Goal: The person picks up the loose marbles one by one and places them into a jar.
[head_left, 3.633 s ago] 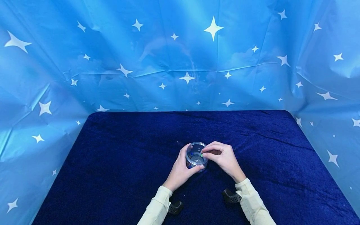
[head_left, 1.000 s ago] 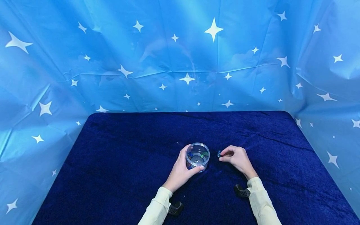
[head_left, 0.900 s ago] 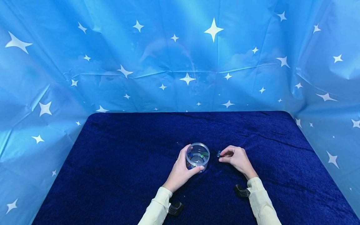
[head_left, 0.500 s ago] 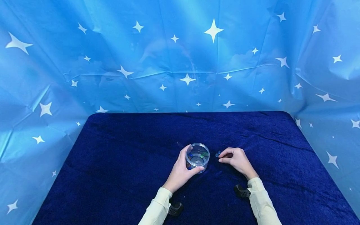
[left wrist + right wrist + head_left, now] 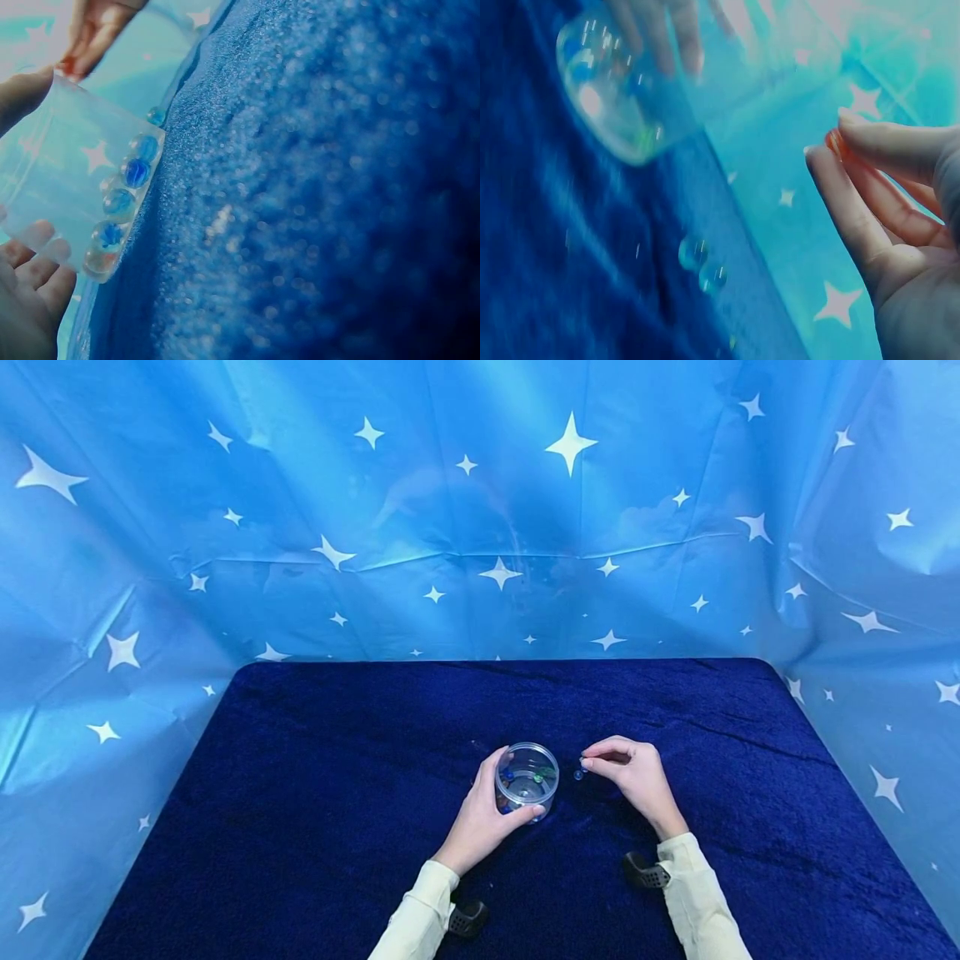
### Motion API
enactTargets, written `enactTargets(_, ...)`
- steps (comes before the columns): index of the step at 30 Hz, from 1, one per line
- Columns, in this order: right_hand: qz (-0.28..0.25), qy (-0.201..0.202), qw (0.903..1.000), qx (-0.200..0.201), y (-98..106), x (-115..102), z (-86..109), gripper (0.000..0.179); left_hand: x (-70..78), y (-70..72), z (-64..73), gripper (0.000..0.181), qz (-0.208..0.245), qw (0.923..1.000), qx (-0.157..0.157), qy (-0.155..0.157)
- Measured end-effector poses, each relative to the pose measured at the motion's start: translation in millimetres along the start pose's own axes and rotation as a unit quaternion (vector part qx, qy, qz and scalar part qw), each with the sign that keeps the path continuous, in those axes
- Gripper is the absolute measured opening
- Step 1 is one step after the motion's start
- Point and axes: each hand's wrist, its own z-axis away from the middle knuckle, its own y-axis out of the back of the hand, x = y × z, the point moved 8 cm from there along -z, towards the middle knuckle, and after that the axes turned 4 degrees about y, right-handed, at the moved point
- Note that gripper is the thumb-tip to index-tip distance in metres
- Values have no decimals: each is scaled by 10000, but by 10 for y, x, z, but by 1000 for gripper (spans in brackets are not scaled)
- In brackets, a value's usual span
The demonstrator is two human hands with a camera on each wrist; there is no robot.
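Note:
My left hand (image 5: 480, 818) holds a clear plastic jar (image 5: 528, 795) by its side, thumb at the front and fingers round the left. Several glass marbles lie on the jar's bottom; blue marbles (image 5: 136, 173) show through its wall in the left wrist view. Just right of the jar, my right hand (image 5: 636, 777) pinches an orange marble (image 5: 835, 144) between thumb and fingertip, raised over the cloth. Two clear blue marbles (image 5: 703, 264) lie together on the cloth beneath these fingertips.
Dark blue plush cloth (image 5: 337, 793) covers the table. A blue curtain with white stars (image 5: 450, 527) hangs behind the table and along both sides. Black wrist camera mounts (image 5: 468, 918) stick out from both sleeves.
My right hand has left the jar's rim, where it held something green, and moved right to the marbles on the cloth. It has now risen slightly with an orange marble. The left hand stays put.

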Motion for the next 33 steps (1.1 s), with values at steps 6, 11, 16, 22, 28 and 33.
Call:
enactTargets(6,-485,217,9985,98,-98,-254,11,12,6,1,0,92,-5,10000,11,-57)
enactTargets(11,-656,343,9972,127,-183,-408,33,10,-1,-4,4,93,36,10000,-22,10)
enactTargets(16,-829,406,9957,-18,-288,-480,48,10,3,-2,10,93,122,9999,-42,40)
enactTargets(22,-808,446,9956,-125,-383,-479,63,9,2,0,13,93,99,9999,-31,-1)
enactTargets(28,-572,501,9969,-187,-450,-490,72,9,-7,3,6,93,53,10000,26,-55)
enactTargets(33,-371,553,9975,-245,-487,-487,84,8,-8,1,6,92,67,9999,28,-70)
